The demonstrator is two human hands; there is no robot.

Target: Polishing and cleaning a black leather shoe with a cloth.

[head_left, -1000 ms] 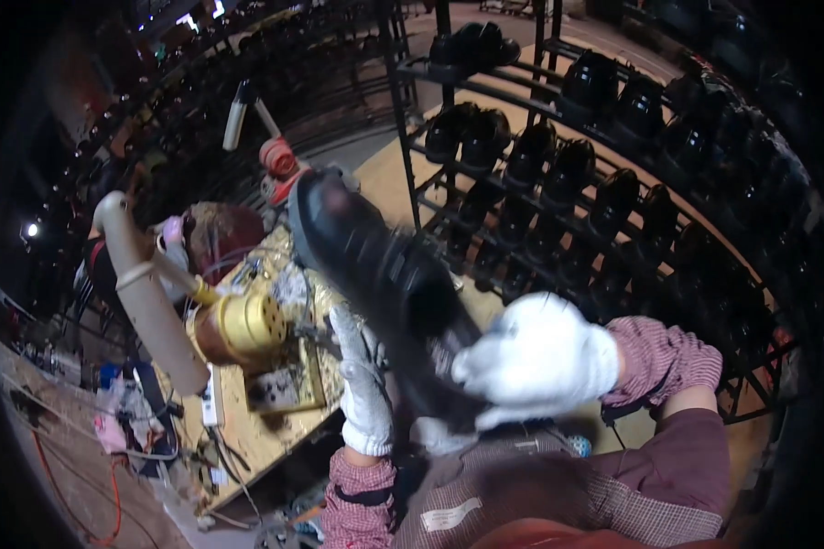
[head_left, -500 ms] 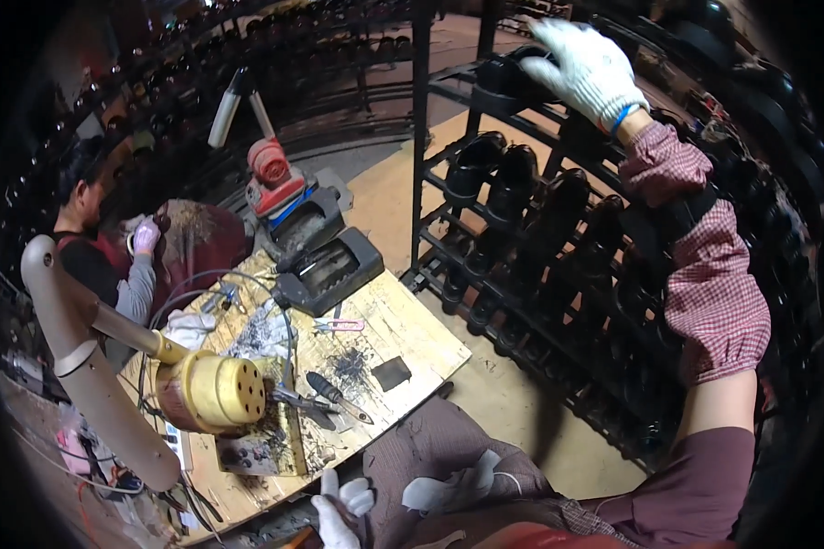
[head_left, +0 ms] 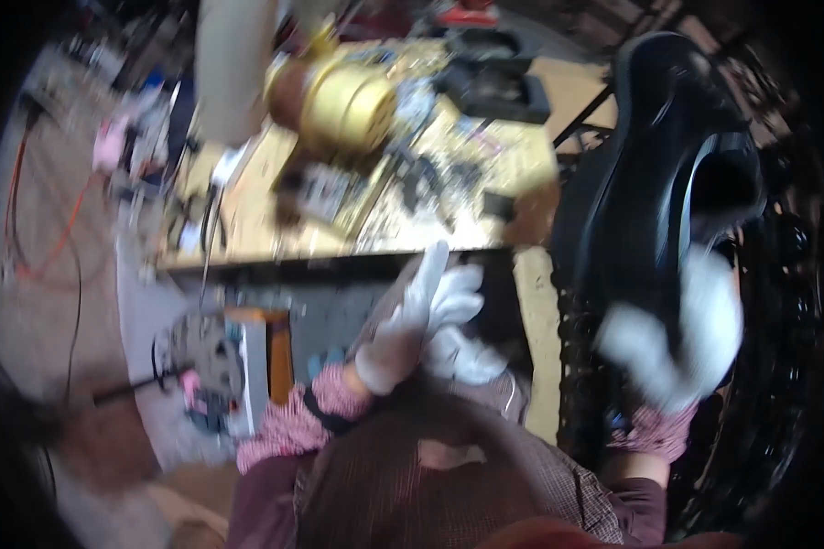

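A large, glossy black shoe fills the right side of the view, its opening facing me. My right hand, in a white knit glove, grips it at the near end; the fingers are smeared by motion. My left hand, also gloved in white, is held above my lap with its fingers stretched out and nothing in it. Just beside it a crumpled white piece lies on my dark apron.
Ahead stands a wooden bench with a yellow perforated duct head, black holders and scattered scraps. Dark shoe racks line the right. A stool-like grey round object and an orange cable are at left.
My view has swung down and left. My right hand has come from the rack toward me with a black shoe. My left hand has risen into fuller view.
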